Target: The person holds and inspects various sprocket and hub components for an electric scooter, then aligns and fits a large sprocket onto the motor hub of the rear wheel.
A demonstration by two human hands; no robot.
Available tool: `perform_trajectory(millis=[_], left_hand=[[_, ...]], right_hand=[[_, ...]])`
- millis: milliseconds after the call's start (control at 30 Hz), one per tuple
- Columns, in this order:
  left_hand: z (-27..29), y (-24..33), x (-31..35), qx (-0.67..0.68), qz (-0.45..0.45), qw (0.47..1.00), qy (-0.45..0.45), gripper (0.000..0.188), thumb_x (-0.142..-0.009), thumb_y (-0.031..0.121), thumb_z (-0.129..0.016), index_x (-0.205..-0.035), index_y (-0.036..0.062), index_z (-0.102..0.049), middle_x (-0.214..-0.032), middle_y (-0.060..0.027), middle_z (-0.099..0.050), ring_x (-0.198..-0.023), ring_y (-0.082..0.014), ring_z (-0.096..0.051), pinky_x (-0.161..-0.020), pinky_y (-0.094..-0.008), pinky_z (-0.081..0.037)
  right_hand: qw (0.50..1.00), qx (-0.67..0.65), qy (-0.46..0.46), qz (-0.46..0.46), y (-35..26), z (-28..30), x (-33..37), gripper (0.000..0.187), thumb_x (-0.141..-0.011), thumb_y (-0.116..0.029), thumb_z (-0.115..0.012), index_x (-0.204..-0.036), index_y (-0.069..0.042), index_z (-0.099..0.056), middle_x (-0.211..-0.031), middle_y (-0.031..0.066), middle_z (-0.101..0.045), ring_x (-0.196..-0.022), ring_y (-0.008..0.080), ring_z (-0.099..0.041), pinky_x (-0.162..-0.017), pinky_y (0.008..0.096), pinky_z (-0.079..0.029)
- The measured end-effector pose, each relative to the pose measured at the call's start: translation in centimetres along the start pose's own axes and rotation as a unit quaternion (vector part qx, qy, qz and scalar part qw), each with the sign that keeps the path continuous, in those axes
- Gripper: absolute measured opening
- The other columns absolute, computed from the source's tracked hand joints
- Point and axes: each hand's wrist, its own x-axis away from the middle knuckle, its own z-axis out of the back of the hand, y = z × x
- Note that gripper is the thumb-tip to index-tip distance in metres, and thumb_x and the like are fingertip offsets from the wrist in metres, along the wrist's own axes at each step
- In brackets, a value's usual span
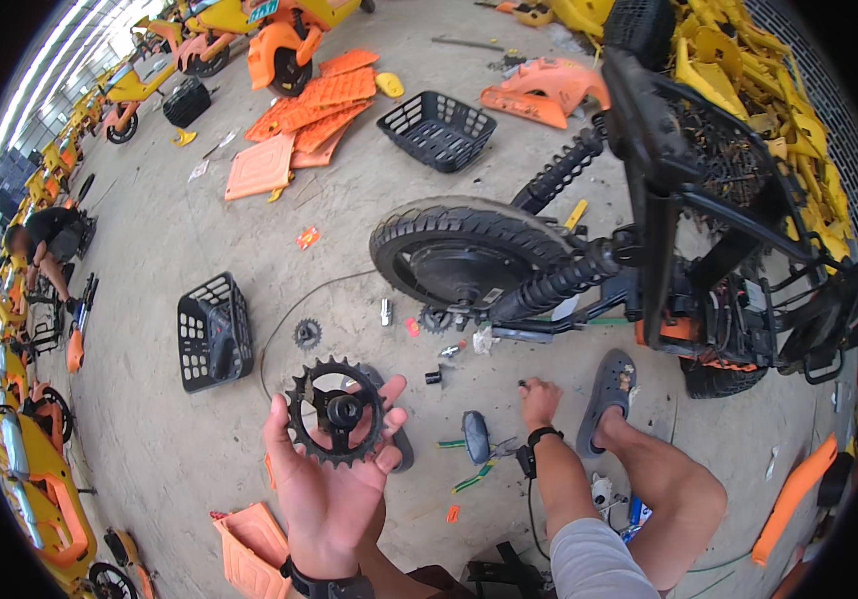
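Note:
My left hand (334, 499) is raised palm up, its fingers curled around a black toothed sprocket (343, 409) with a round hub in its middle. Low over the floor, my right hand (541, 403) has its fingers drawn together, with a small dark bit at the fingertips that I cannot make out. Near it lie a short black cylinder (434, 377), a dark grey oblong object (476, 437) and green-handled pliers (474, 478). Farther off are a smaller toothed ring (307, 333) and a silver metal cylinder (386, 311).
A scooter's rear wheel (469, 255) and black frame (658, 170) fill the right. Black baskets (214, 334) and orange panels (324, 110) lie on the floor, with yellow parts (788, 150) heaped far right. Another person (49, 240) crouches at the left beside parked scooters.

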Motion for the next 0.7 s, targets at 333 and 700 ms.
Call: perform_trajectory(millis=[333,700], left_hand=[[-1.3,-3.8,-0.1,-0.092,0.064,0.99,-0.086,0.077,-0.087,0.07,-0.043,-0.121,0.0026,-0.057,-0.127,-0.0192,-0.059,-0.101,-0.0279,-0.061,-0.074,-0.0324,-0.047],[-4.3,-7.5,-0.4,-0.169,0.015,0.969,-0.181,0.071,-0.089,0.071,-0.037,-0.111,0.0068,-0.058,-0.114,-0.0292,-0.062,-0.097,-0.0376,-0.063,-0.085,-0.0441,-0.05]], right_hand=[[0.787,-0.487,-0.379,-0.01,-7.8,16.4,-0.3,0.032,-0.087,-0.014,-0.072,-0.112,0.002,-0.06,-0.088,0.0073,-0.068,-0.072,0.0169,-0.068,-0.065,0.0269,-0.055],[0.484,-0.672,-0.56,0.001,-10.1,36.6,7.2,0.037,-0.098,-0.02,-0.049,-0.132,-0.005,-0.049,-0.096,0.0054,-0.058,-0.066,0.0128,-0.056,-0.053,0.0228,-0.045]])
